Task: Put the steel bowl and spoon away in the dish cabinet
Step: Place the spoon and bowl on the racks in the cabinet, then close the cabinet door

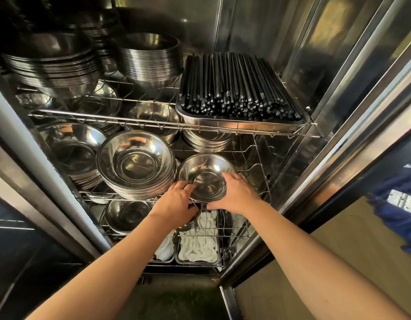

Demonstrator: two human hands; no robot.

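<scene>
while tilted, steel bowl [205, 179] — both hands' fingers [232, 177] grip it.

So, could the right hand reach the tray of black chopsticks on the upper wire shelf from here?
Probably yes: the tray of black chopsticks sits at the open front, nothing before it. But the right hand is holding the small steel bowl with the left hand.

Head camera looks down, close, into cabinet [304, 65].

No legible text, label, brand, number or sign on the dish cabinet [299, 65], the stacked steel bowls [135, 162] or the tray of black chopsticks [239, 88].
</scene>
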